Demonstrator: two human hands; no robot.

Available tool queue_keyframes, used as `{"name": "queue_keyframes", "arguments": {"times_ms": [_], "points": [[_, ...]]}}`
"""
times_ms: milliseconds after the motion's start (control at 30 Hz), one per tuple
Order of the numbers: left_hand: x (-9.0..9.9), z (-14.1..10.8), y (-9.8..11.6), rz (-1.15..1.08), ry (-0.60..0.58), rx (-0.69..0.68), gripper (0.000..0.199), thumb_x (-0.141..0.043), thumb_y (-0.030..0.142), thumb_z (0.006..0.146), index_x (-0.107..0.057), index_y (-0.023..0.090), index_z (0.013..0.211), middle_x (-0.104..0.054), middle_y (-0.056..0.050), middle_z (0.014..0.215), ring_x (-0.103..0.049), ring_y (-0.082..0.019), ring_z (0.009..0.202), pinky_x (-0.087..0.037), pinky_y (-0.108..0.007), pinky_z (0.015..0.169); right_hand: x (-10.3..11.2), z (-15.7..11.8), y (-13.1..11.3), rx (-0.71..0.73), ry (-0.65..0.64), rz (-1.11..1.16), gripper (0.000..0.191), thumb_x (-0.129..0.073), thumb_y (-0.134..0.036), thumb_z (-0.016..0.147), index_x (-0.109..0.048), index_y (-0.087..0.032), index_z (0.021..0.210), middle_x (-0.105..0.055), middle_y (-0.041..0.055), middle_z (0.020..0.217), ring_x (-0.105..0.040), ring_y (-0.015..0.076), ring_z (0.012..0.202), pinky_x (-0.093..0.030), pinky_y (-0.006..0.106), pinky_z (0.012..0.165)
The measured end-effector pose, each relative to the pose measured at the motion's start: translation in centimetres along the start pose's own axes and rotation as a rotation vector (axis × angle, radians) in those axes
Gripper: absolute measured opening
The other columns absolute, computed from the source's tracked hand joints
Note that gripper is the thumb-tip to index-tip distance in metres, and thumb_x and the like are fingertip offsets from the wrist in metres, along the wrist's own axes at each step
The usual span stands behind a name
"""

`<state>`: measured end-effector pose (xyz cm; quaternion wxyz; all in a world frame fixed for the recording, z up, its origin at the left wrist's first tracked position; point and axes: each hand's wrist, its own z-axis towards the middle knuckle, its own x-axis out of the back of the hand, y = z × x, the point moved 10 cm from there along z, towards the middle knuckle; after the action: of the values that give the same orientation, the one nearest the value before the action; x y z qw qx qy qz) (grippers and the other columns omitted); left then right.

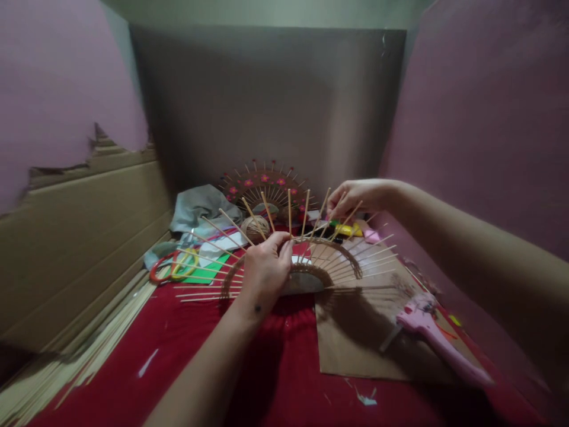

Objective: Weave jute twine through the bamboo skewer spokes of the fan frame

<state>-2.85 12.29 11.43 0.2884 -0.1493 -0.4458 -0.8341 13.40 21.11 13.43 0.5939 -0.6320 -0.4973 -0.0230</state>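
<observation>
A half-round fan frame of thin wooden sticks (290, 214) spreads out in front of me. Its sticks radiate from a grey half-disc base (302, 283), with brown twine woven close around it. Farther out, a second woven band (342, 252) arches across the sticks. My left hand (269, 264) is closed on the fan frame, thumb and fingers pinching near the top of the outer band. My right hand (341, 200) is pinched by the stick tips right of centre; what lies between its fingers is too small to tell.
Behind stands a finished-looking fan with pink flowers (265, 178), near a twine ball (255, 227). Scissors (175, 265) and green paper (207, 270) lie left, above long loose sticks (84, 362). A pink glue gun (438, 338) rests on cardboard (355, 350) at right. Walls enclose the red cloth (186, 344).
</observation>
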Motion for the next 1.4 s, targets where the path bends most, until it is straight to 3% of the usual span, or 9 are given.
{"name": "queue_keyframes", "arguments": {"times_ms": [267,400,500,600,733,867,1033,1233,1400], "points": [[0.4,-0.2,1.3,0.103,0.034,-0.088,0.020,-0.050,0.026,0.083,-0.065,0.020,0.096,-0.069,-0.003,0.074,-0.064,-0.015,0.064,-0.044,-0.022,0.055,-0.5,-0.8,0.6,0.019,-0.002,-0.032,0.032,-0.076,-0.036,0.059,-0.067,-0.015,0.081,-0.061,0.0001,0.068,-0.051,0.0083,0.054,-0.041,0.021,0.049],[1.5,-1.4,2.6,0.192,0.189,-0.176,0.037,-0.051,0.025,0.083,-0.052,0.018,0.119,-0.068,-0.001,0.071,-0.062,-0.013,0.060,-0.045,-0.023,0.059,-0.7,-0.7,0.2,0.055,-0.024,-0.065,0.030,-0.074,-0.035,0.062,-0.067,-0.014,0.082,-0.061,-0.0003,0.067,-0.051,0.0075,0.054,-0.041,0.021,0.050],[1.4,-2.4,4.2,0.258,0.244,-0.294,0.040,-0.049,0.025,0.086,-0.046,0.019,0.125,-0.069,-0.001,0.079,-0.061,-0.011,0.060,-0.045,-0.022,0.060,-0.7,-0.7,0.2,0.067,-0.038,-0.082,0.029,-0.073,-0.035,0.063,-0.067,-0.015,0.083,-0.061,-0.0007,0.068,-0.052,0.0075,0.055,-0.042,0.020,0.052],[0.5,-2.3,4.9,0.309,0.209,-0.324,0.036,-0.047,0.028,0.087,-0.051,0.017,0.121,-0.071,-0.004,0.085,-0.063,-0.013,0.062,-0.044,-0.022,0.059,-0.8,-0.8,0.0,0.079,-0.041,-0.086,0.029,-0.072,-0.036,0.064,-0.067,-0.015,0.084,-0.063,0.0001,0.074,-0.053,0.0078,0.058,-0.044,0.021,0.054],[-0.6,-0.7,4.6,0.339,0.081,-0.223,0.033,-0.045,0.029,0.087,-0.058,0.014,0.114,-0.071,-0.007,0.081,-0.064,-0.017,0.063,-0.043,-0.025,0.059,-0.9,-1.1,-0.3,0.086,-0.053,-0.099,0.031,-0.072,-0.036,0.065,-0.067,-0.014,0.086,-0.063,0.0012,0.076,-0.054,0.0085,0.060,-0.045,0.021,0.055],[-1.3,0.3,4.3,0.334,-0.033,-0.142,0.023,-0.046,0.028,0.086,-0.067,0.017,0.087,-0.069,-0.005,0.071,-0.062,-0.017,0.062,-0.038,-0.025,0.057,-0.8,-1.2,-0.4,0.089,-0.047,-0.100,0.034,-0.073,-0.039,0.064,-0.067,-0.014,0.087,-0.064,0.0020,0.079,-0.056,0.0094,0.063,-0.046,0.021,0.056],[-1.3,0.3,3.9,0.264,-0.050,-0.089,0.026,-0.045,0.026,0.085,-0.062,0.018,0.068,-0.061,-0.001,0.054,-0.054,-0.012,0.051,-0.034,-0.022,0.053,1.1,-1.4,-0.4,0.063,0.080,-0.142,0.036,-0.075,-0.044,0.059,-0.068,-0.016,0.081,-0.064,0.0013,0.073,-0.054,0.0094,0.058,-0.045,0.021,0.051],[-1.6,0.4,3.2,0.151,-0.078,-0.048,0.026,-0.045,0.028,0.085,-0.060,0.018,0.066,-0.056,0.002,0.047,-0.050,-0.011,0.047,-0.034,-0.020,0.051,4.5,-3.8,-4.2,0.201,0.328,-0.267,0.030,-0.074,-0.045,0.060,-0.064,-0.017,0.067,-0.053,-0.0019,0.055,-0.046,0.0069,0.048,-0.038,0.022,0.046],[-1.6,0.5,3.5,0.138,-0.069,-0.081,0.025,-0.045,0.027,0.084,-0.061,0.018,0.067,-0.054,0.003,0.045,-0.049,-0.010,0.045,-0.035,-0.020,0.051,3.6,-5.8,-8.1,0.318,0.338,-0.253,0.032,-0.072,-0.045,0.064,-0.062,-0.015,0.069,-0.050,-0.0033,0.055,-0.044,0.0049,0.050,-0.037,0.021,0.048]]}}
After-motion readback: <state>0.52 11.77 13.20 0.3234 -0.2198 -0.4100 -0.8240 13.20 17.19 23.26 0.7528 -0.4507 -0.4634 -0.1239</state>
